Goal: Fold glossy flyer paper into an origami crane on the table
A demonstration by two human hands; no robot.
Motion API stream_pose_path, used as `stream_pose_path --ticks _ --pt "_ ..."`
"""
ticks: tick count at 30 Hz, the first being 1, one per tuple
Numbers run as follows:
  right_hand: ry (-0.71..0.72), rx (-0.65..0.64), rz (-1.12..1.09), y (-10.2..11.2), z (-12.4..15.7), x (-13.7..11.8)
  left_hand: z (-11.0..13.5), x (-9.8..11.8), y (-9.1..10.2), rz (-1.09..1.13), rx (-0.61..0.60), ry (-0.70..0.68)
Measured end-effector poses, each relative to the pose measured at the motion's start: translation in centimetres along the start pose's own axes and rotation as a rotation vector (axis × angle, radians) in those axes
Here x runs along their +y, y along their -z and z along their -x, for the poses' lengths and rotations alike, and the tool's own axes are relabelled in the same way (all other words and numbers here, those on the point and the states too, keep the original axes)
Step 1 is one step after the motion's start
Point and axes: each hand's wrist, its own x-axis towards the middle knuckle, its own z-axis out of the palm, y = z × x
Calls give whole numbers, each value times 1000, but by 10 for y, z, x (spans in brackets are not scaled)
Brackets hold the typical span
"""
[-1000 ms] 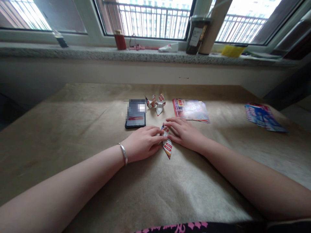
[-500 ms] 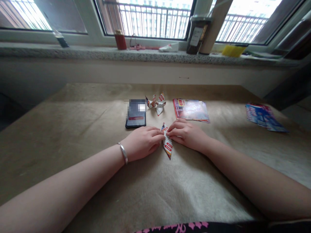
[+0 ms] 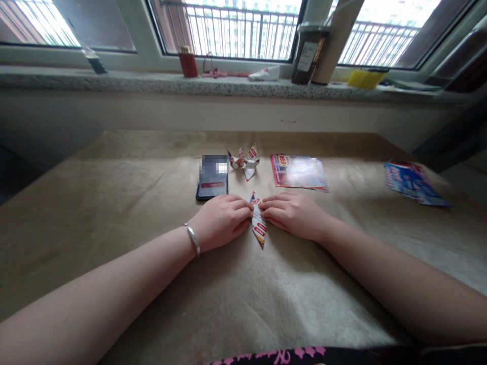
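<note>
A folded paper [image 3: 259,225], long and diamond-shaped with red and white print, lies on the table between my hands. My left hand [image 3: 224,218], with a silver bangle at the wrist, has its fingers bent together and pinches the paper's left edge. On the opposite edge, the fingertips and thumb of my right hand [image 3: 292,213] close on the paper. Just beyond, folded paper pieces [image 3: 245,162] of the same print stand with pointed tips. A phone [image 3: 212,177] lies to their left, its screen partly blurred.
A stack of printed leaflets [image 3: 299,172] lies beyond my right hand, and more blue leaflets [image 3: 413,183] are farther right. The brown table [image 3: 152,304] meets a wall under a stone windowsill [image 3: 137,83]. On the sill stand a red container [image 3: 188,63] and a dark jar [image 3: 309,53].
The folded paper has shifted slightly left and turned a little. My right fingers have drawn back from its middle to its right edge, and the left fingertips have moved to its left edge.
</note>
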Motion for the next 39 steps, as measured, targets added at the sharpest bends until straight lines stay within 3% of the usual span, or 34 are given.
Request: stream_pose_path --ticks 12,28,36,39 --pt "198 -110 201 12 -6 -5 -1 -2 0 22 -15 -8" --pt "27 -90 13 6 -6 -3 -1 -3 -1 72 -10 11" --pt "219 -86 155 9 -4 -3 -2 -5 -2 163 5 46" --pt "228 -64 146 7 -5 -3 -2 -4 -2 169 4 43"
